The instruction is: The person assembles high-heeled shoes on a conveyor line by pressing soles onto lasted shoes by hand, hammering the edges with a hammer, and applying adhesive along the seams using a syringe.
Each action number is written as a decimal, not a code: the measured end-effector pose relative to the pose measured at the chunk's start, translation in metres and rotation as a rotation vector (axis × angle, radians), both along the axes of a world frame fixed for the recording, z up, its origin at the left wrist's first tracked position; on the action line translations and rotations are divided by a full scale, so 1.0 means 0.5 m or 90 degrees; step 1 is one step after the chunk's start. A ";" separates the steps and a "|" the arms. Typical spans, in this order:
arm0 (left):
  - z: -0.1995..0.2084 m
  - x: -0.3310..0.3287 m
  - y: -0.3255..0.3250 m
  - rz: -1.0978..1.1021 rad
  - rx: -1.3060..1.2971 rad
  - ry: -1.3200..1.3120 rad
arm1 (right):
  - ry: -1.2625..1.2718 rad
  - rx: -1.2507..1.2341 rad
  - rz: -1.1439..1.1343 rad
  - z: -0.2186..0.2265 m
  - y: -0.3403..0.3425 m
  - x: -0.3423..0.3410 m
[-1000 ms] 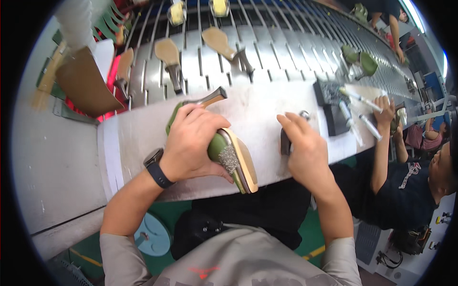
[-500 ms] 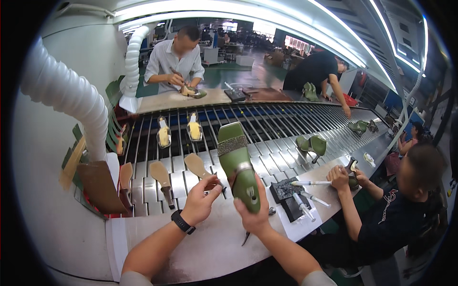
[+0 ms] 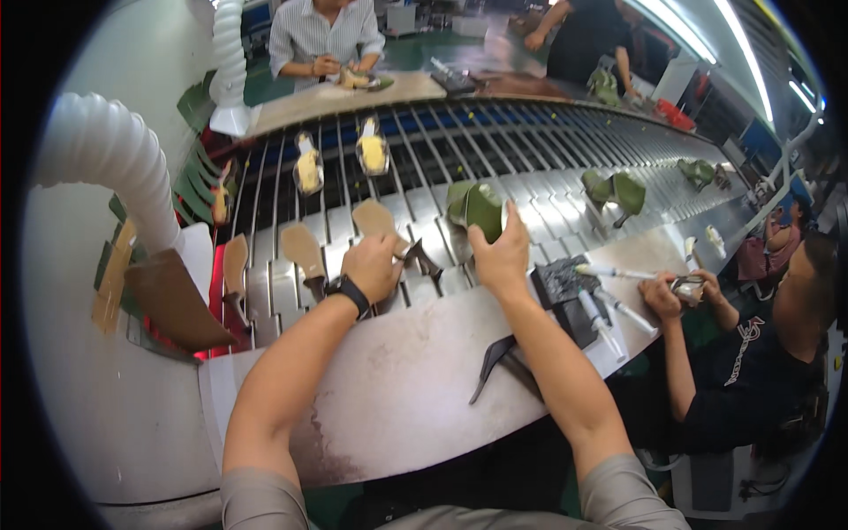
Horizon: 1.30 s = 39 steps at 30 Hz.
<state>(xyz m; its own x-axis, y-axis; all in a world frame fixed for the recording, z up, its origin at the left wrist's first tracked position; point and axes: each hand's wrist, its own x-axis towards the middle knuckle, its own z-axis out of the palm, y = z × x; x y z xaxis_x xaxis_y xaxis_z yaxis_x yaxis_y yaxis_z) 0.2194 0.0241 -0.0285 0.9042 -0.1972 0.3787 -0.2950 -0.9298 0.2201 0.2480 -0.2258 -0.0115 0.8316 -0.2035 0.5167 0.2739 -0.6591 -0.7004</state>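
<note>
Out over the slatted conveyor, my right hand (image 3: 502,256) is closed around the rear of a green shoe (image 3: 480,208), thumb on one side and fingers on the other. To its left, my left hand (image 3: 371,267) grips the narrow middle of a tan shoe sole (image 3: 374,217) that has a dark heel (image 3: 426,261) attached. Its fingertips are partly hidden behind the hand. Left of that hand lie two similar heeled soles, one nearer (image 3: 302,249) and one farther off (image 3: 235,263).
The conveyor (image 3: 521,163) carries two yellow-filled shoe pieces (image 3: 374,152) and more green shoes (image 3: 614,191). Syringes (image 3: 601,325) rest on a black block (image 3: 565,291) right of my arm. A dark curved tool (image 3: 488,364) lies on the table's front edge. Co-workers sit right and stand across.
My right hand has moved the green shoe forward and lowered it toward the conveyor. My left hand has reached forward and taken hold of a tan sole. The view has tilted down.
</note>
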 end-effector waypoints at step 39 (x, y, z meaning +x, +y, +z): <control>0.139 0.073 0.049 0.149 -0.420 -0.017 | 0.218 0.396 0.565 0.018 -0.017 -0.082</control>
